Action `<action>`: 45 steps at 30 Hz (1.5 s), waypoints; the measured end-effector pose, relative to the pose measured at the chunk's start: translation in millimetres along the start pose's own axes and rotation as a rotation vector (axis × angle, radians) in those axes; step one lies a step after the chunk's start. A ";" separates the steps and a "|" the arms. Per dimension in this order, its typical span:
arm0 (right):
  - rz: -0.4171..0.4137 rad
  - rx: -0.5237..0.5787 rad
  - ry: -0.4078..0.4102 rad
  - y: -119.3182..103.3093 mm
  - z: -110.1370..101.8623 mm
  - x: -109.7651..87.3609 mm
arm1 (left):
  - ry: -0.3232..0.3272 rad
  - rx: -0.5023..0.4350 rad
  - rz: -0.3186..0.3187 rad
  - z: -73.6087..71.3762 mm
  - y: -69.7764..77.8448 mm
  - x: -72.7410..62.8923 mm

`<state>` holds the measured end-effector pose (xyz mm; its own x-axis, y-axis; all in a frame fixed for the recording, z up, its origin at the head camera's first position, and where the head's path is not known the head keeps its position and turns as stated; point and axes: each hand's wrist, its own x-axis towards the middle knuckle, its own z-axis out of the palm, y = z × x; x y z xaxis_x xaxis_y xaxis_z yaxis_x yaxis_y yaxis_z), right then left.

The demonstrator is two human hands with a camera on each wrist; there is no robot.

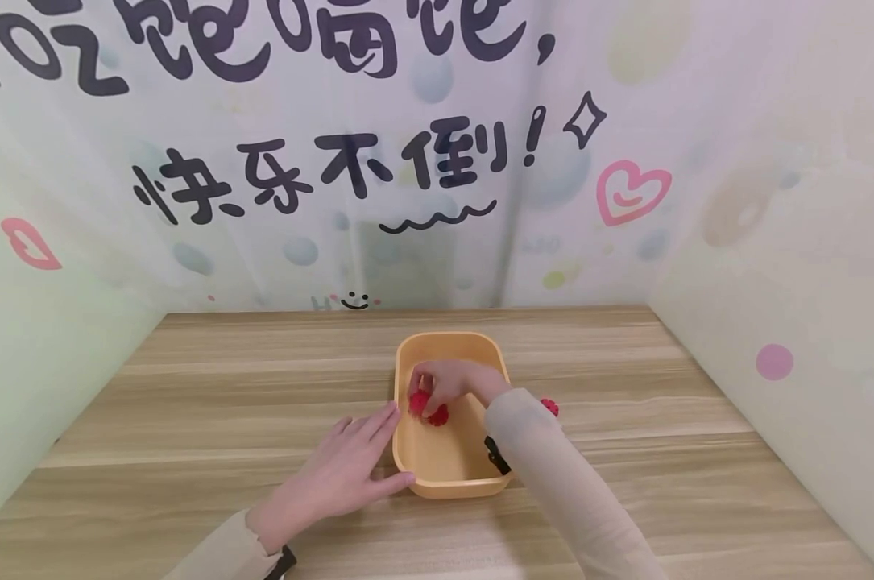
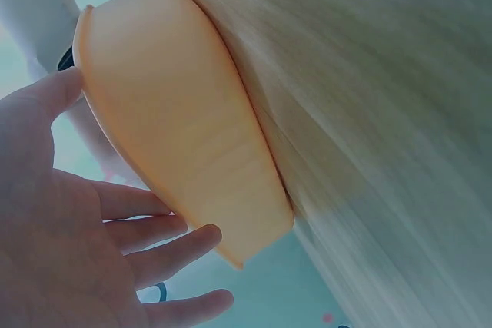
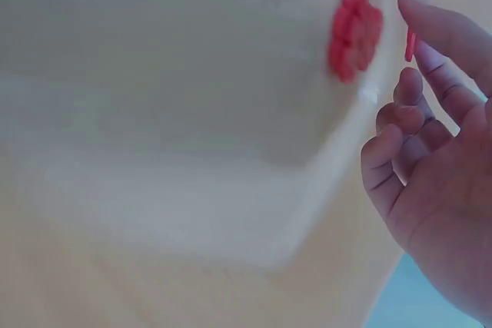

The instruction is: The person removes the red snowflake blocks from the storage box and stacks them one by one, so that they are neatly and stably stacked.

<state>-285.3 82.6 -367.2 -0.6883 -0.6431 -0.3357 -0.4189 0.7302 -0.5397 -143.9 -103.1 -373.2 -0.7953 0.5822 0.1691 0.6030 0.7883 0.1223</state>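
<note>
A light orange rectangular box (image 1: 444, 487) with rounded corners stands on the table. My left hand (image 1: 335, 471) touches its left side, thumb and fingertips at the rim, fingers extended; the left wrist view shows the same hand (image 2: 108, 220) against the outer wall. Inside the box, my right hand (image 1: 447, 380) pinches a red flower-shaped piece (image 1: 418, 403), whose thin edge (image 3: 411, 44) shows between thumb and finger in the right wrist view. A second red flower-shaped piece (image 1: 439, 416) lies on the box floor beside it.
Another red piece (image 1: 549, 407) lies on the wooden table (image 1: 263, 387) just right of the box, partly behind the right sleeve (image 1: 560, 475). A printed curtain (image 1: 299, 266) closes off the back, with pale walls on both sides.
</note>
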 end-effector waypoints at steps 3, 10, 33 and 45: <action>-0.026 -0.030 0.024 -1.1 -8.6 -4.3 | 0.002 -0.007 -0.002 -0.1 0.3 0.2; -0.063 -0.022 0.074 -2.3 -24.2 -10.8 | -0.005 -0.020 -0.005 -0.1 0.4 0.5; -0.059 -0.005 0.154 -4.3 -56.2 -40.2 | -0.036 -0.033 -0.016 -1.3 1.3 1.0; -0.143 0.001 0.201 15.2 -68.1 -65.7 | -0.032 -0.030 -0.024 0.5 1.6 1.1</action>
<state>-286.7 151.7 -300.7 -0.7260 -0.6809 -0.0960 -0.5201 0.6351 -0.5711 -143.8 -101.1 -373.2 -0.8108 0.5697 0.1344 0.5851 0.7959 0.1556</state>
